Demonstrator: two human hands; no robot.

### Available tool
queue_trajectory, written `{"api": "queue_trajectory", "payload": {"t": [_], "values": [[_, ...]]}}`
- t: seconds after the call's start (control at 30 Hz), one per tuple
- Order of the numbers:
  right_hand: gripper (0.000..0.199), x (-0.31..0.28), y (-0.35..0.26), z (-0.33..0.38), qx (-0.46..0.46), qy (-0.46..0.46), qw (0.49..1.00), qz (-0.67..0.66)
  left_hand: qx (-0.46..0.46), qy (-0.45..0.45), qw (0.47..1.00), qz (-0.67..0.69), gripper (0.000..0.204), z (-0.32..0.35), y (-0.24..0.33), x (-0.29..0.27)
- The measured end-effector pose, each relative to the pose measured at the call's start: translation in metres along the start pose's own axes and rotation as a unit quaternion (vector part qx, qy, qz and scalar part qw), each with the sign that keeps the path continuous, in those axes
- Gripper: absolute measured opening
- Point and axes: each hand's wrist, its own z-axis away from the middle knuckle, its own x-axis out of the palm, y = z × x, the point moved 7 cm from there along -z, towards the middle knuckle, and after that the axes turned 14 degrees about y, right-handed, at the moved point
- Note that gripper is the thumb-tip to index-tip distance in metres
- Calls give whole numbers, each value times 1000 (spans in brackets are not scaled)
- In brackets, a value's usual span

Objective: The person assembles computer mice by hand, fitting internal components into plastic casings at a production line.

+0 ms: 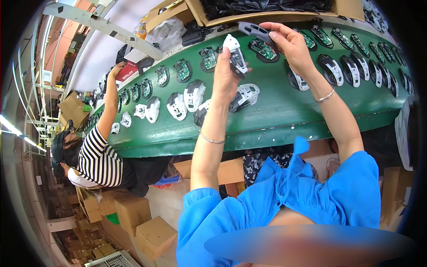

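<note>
My left hand [226, 80] is closed around a white and dark computer mouse shell [233, 46], held upright above the belt. To its right, my right hand [288, 43] pinches a dark grey curved mouse cover piece [254, 31] between thumb and fingers. The two parts are close together but apart. Below my hands, white and black mouse shells [244, 96] lie on the green conveyor belt [275, 115]. Behind them runs a row of mouse bases with green circuit boards [182, 70]. My left forearm partly covers one shell.
More white shells [194, 95] lie to the left, black and white ones [330, 70] to the right. Behind the belt stands an open cardboard box [347, 10] of black parts. A co-worker in a striped shirt [102, 160] reaches across the belt at left. Cartons [155, 236] stand on the floor.
</note>
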Motion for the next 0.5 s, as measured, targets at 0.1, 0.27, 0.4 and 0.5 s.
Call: {"api": "queue_trajectory", "payload": {"t": [0.1, 0.27, 0.4, 0.5], "values": [[23, 21, -32, 17, -185, -152, 963, 124, -102, -47, 994, 18, 57, 16, -9, 19], [19, 45, -67, 23, -385, -298, 813, 320, -177, -101, 978, 30, 55, 39, -7, 29], [22, 52, -73, 21, -443, -272, 754, 402, -173, -162, 972, -5, 40, 52, -8, 37], [29, 27, -95, 22, -465, -30, 814, 347, -135, -117, 984, 22, 35, 49, -4, 40]]}}
